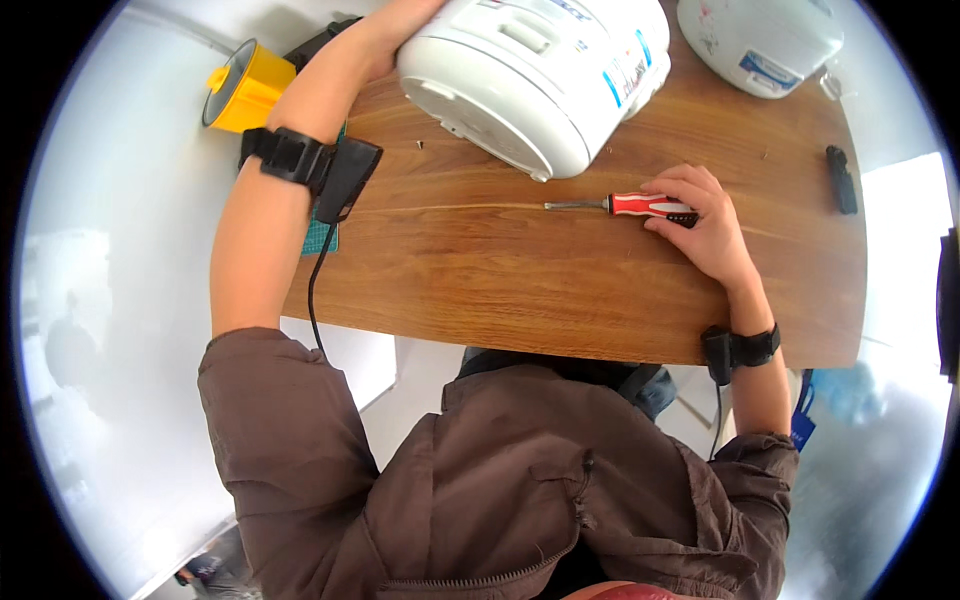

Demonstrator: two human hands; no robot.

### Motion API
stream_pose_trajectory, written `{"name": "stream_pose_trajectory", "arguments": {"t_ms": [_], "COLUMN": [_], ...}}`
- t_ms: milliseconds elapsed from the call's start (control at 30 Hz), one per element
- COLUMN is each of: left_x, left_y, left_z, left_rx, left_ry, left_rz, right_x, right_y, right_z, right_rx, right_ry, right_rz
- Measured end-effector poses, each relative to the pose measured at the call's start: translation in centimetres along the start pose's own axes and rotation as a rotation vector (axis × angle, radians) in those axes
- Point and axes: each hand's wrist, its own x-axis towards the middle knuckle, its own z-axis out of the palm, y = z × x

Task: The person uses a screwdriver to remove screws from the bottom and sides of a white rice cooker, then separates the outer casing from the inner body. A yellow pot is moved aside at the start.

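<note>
The red and white screwdriver (628, 204) is near the middle of the counter (450, 270), running along the near edge, its metal tip pointing left. The right hand (705, 222) is the closer one and pinches its handle between thumb and fingers. The white cooker (510, 80) is tipped, nearer the far edge, its bottom facing the near edge. The left hand (395, 40) touches its left side; I can't tell how its fingers are.
</note>
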Motion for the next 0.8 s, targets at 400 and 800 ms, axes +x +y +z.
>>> {"name": "stream_pose_trajectory", "arguments": {"t_ms": [400, 800], "left_x": [-3.0, -6.3], "left_y": [-3.7, -13.4], "left_z": [3.1, 9.1], "left_rx": [0.179, 0.35], "left_ry": [0.336, 0.826], "left_rz": [0.715, 0.98], "right_x": [7.5, 25.0], "right_y": [-4.2, -6.8], "right_z": [-4.9, -2.9], "right_rx": [-0.115, -0.581], "right_ry": [0.371, 0.105], "right_rz": [-0.122, 0.148]}}
